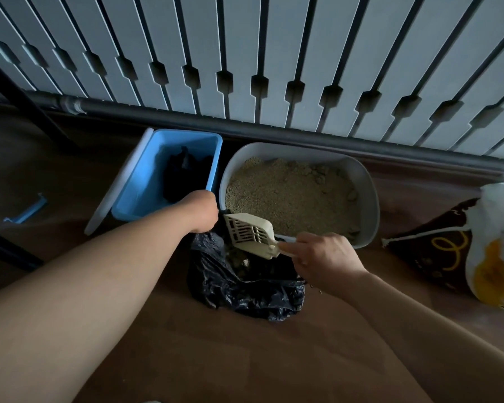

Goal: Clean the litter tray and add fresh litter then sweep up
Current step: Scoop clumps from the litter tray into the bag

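Note:
A grey litter tray (pixel 370 199) filled with tan litter (pixel 291 193) stands on the brown floor by the wall. In front of it lies an open black bag (pixel 245 292) with litter clumps (pixel 240 257) inside. My right hand (pixel 323 257) grips the handle of a cream slotted scoop (pixel 250 231), which is tilted over the bag's mouth. My left hand (pixel 202 210) bends down at the bag's raised far-left rim and holds it up; its fingers are hidden behind the wrist.
A blue bin (pixel 163 175) with dark bags inside stands left of the tray, a white lid (pixel 120 181) leaning against it. A brown, white and yellow litter sack (pixel 460 245) lies at the right. A blue plastic piece (pixel 26 212) lies far left. Slatted panels and a pipe (pixel 274 135) run behind.

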{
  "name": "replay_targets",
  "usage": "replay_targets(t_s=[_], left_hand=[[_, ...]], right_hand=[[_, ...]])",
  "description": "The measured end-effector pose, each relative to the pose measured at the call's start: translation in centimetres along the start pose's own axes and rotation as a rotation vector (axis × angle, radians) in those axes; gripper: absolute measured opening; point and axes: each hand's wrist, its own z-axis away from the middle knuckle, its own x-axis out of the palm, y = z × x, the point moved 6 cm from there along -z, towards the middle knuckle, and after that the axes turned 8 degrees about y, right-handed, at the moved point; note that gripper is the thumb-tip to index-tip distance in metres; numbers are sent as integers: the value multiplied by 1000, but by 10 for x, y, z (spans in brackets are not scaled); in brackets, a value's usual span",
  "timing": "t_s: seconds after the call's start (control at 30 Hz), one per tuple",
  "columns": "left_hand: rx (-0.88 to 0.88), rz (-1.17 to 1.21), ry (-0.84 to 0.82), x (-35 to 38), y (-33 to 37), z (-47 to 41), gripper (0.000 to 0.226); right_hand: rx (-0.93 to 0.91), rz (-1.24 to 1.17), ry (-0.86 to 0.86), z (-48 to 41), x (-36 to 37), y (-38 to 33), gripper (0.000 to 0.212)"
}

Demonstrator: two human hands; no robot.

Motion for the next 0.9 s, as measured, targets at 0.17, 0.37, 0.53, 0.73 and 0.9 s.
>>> replay_targets(t_s=[0.17,0.37,0.53,0.73,0.9], left_hand=[[30,12,39,-3,9,-12,26],[67,31,30,-5,32,-26,26],[100,0,0,2,46,-38,28],[150,-12,-50,12,58,-54,30],[146,-28,-145,20,65,-63,35]], right_hand=[[496,-273,-108,-2,-6,39,39],[768,-338,-73,-9,-12,85,34],[776,-133,-89,-23,-10,107,39],[697,43,-158,-50,10,119,48],[562,201,-253,-82,23,124,47]])
